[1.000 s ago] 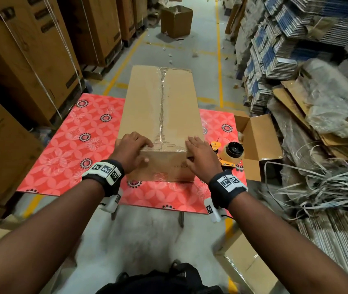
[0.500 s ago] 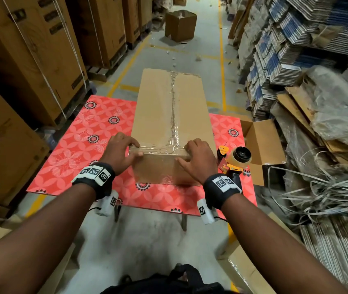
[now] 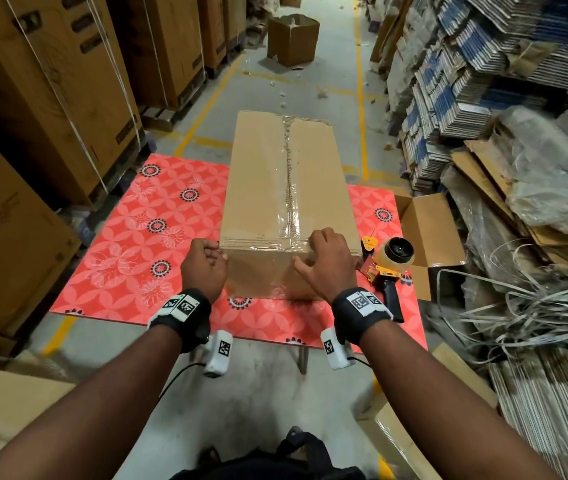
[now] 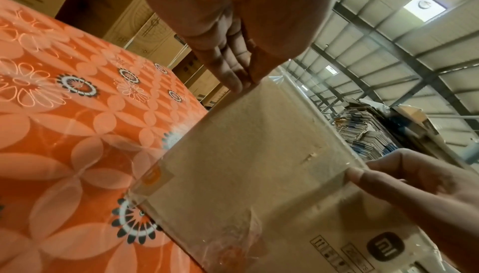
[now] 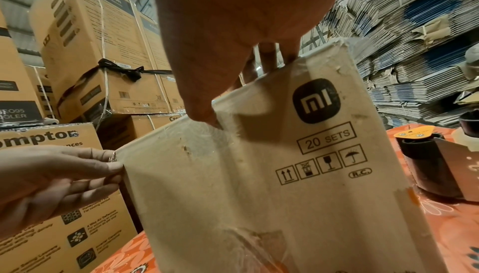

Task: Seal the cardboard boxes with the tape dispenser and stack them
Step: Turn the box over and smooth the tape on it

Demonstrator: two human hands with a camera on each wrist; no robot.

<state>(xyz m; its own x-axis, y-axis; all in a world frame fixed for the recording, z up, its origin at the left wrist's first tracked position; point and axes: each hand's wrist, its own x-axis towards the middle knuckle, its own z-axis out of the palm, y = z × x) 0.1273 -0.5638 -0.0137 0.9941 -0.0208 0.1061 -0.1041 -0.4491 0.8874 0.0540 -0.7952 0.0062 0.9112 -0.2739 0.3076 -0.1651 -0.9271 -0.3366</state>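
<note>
Hands (image 3: pixel 203 268) (image 3: pixel 331 263) on taped box (image 3: pixel 275 174) — left apparently curled.

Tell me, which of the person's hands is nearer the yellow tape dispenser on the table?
The right hand. It rests on the box's near right corner, just beside the tape dispenser. The left hand is at the box's far-side corner.

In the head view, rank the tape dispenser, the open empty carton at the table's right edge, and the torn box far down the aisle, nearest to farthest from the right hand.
From the right hand:
1. Tape dispenser, on the table just right of the hand.
2. Open carton, beyond the dispenser at the table's right edge.
3. Torn box, far up the aisle on the floor.
</note>
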